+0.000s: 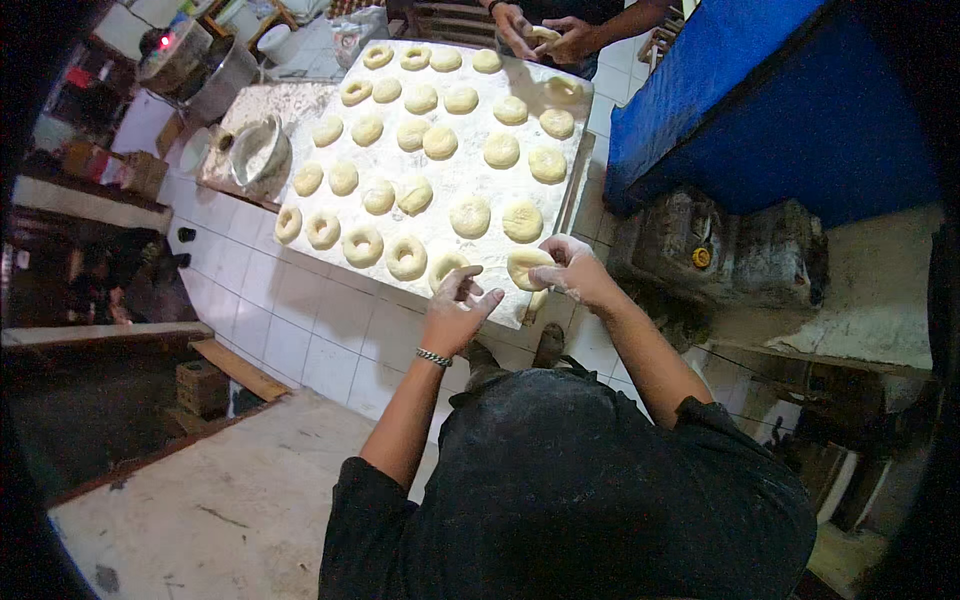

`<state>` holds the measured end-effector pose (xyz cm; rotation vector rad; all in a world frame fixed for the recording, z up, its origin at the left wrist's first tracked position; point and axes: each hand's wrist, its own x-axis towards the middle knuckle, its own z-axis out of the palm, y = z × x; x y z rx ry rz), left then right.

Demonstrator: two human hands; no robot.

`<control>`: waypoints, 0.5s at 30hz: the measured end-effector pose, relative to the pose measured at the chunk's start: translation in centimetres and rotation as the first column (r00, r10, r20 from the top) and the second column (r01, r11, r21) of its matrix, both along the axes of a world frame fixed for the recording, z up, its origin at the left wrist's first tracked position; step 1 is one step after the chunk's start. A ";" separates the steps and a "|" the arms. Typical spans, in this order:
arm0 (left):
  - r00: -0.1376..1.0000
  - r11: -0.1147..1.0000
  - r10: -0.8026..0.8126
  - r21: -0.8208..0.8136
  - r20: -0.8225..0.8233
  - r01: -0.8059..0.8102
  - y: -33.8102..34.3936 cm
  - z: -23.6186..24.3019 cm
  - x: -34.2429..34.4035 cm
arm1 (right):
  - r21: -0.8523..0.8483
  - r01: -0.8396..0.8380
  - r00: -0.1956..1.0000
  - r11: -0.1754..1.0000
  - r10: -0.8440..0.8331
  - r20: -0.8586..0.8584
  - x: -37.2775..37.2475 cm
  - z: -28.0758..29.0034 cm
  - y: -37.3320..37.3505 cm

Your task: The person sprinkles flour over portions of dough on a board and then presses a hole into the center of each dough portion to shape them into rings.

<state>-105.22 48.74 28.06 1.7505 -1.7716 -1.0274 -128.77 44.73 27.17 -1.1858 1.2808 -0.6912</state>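
Flour whitens the tabletop (pixel 462 181), where, in what looks like the shaping step, the right hand (pixel 566 268) pinches 1 dough ring (pixel 519 272) at the near edge, the left hand (pixel 460 303) curves half-open, apparently empty, beside another ring (pixel 437 271), and setting down would call for light fingers.

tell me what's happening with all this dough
The person's right hand holds a piece of dough at the near right corner of the table, while the left hand is over a dough ring; contact is hard to tell. Across the table, a co-worker's hands hold another piece. Rings line the near edge; mostly plain rounds fill the middle.
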 end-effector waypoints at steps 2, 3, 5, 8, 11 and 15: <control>0.773 0.987 0.148 0.048 -0.617 -0.151 0.2 -0.5 -3.8 | 0.029 0.046 0.992 0.999 -0.049 0.114 -0.3 2.7 0.1; 0.704 0.974 0.225 0.170 -0.674 -0.148 0.1 0.1 -5.6 | 0.033 0.090 0.977 0.995 -0.095 0.193 -0.9 3.1 0.3; 0.600 0.923 0.372 0.352 -0.708 -0.157 0.1 2.7 -8.9 | -0.021 0.153 0.952 0.988 -0.142 0.271 -2.3 3.3 0.8; 0.756 0.944 0.304 0.293 -0.579 -0.155 1.7 5.3 -9.4 | 0.023 0.002 0.927 1.000 -0.010 0.375 -4.4 4.1 1.8; 0.816 0.957 0.252 0.260 -0.520 -0.130 3.3 7.1 -8.5 | -0.003 -0.102 0.917 0.995 0.095 0.388 -4.5 3.1 2.5; 0.755 0.938 0.317 0.309 -0.573 -0.159 5.9 6.8 -6.8 | -0.040 -0.213 0.921 0.976 0.214 0.326 -2.2 3.0 4.6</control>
